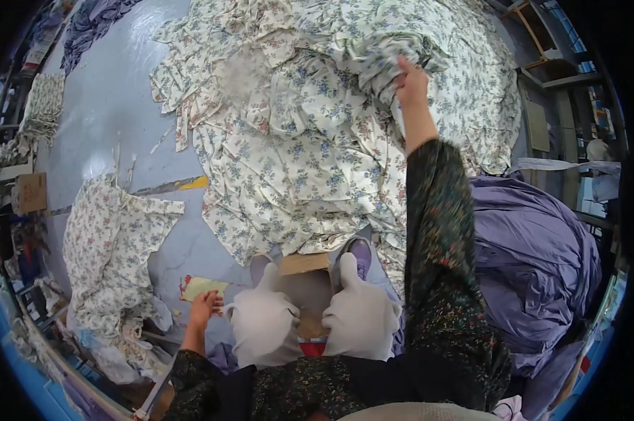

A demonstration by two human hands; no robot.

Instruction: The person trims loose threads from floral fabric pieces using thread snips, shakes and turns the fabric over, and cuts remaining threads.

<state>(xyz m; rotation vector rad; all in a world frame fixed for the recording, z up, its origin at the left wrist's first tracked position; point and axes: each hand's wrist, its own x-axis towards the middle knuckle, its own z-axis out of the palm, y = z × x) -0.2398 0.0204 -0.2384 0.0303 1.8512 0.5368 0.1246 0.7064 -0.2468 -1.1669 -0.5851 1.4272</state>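
Observation:
A large heap of white floral fabric (296, 140) with blue and red flower sprigs spreads over the floor ahead of me. My right arm reaches far out over it. My right hand (414, 83) is closed on a bunched fold of this fabric, slightly blurred by motion. Low on the left, beside my knee, my left hand (204, 306) hangs with its fingers loosely bent and apart, and I see nothing in it. Just beyond that hand a small pale yellow and red scrap (201, 288) lies on the floor.
Purple fabric (531, 259) is piled at my right. Another floral pile (110, 245) lies to my left. Between my feet is a cardboard piece (304, 264). Shelving with a brown box (31, 193) lines the left; a wooden frame (534, 35) stands far right.

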